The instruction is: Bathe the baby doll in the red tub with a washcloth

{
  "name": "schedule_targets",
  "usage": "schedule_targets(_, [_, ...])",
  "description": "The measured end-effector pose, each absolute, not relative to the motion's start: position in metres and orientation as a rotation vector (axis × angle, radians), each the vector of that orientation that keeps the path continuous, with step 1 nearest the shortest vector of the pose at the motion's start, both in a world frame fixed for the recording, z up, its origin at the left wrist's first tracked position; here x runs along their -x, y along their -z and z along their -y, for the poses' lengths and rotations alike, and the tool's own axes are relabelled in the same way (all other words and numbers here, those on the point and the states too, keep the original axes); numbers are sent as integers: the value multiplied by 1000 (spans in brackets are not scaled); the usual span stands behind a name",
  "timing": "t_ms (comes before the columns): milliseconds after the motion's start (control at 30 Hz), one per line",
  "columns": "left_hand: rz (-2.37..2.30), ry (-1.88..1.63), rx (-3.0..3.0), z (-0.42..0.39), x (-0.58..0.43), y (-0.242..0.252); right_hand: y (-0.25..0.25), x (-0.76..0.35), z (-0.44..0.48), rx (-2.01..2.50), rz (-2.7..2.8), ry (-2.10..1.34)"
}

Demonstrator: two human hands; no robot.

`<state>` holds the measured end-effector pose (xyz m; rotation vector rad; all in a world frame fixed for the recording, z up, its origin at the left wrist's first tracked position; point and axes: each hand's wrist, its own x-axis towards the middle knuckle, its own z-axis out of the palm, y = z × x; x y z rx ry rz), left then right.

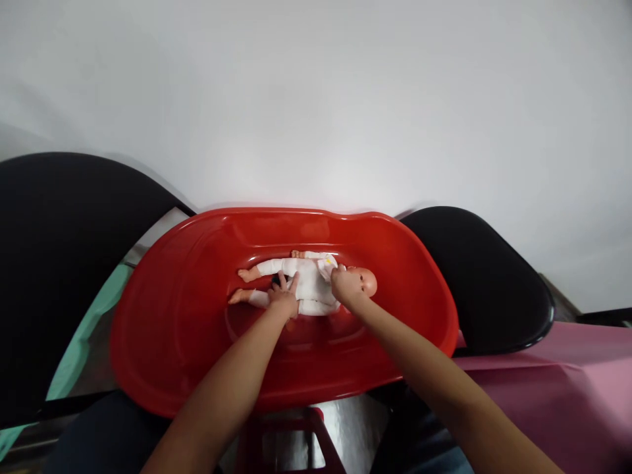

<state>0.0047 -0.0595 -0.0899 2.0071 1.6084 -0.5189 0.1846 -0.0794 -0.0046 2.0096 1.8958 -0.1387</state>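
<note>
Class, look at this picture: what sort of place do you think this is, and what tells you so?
Probably a baby-care training room, perhaps a nursing skills lab. An infant training doll in white clothing lies in a red plastic baby bathtub, with the person's left hand and right hand on it.

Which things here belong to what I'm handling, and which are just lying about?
Part of the job: left hand on the baby doll; right hand at its neck; red plastic tub beneath it.
Just around: black padded pieces; pink sheet; mint-green cloth.
</note>
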Motion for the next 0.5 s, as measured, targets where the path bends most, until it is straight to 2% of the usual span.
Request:
schedule_targets(100, [-1609,510,-2032,62,-4,87,7,-186,109,-1942,-1871,89])
schedule_targets(300, [-1599,490,-2053,64,-2,82,13,-196,137,-1862,-1935,205])
schedule_targets(400, [-1600,485,-2065,63,-2,71,16,-205,138,-2025,-1987,336])
schedule_targets(500, [-1582,187,-2171,64,-7,58,17,-206,134,-2354,-2045,465])
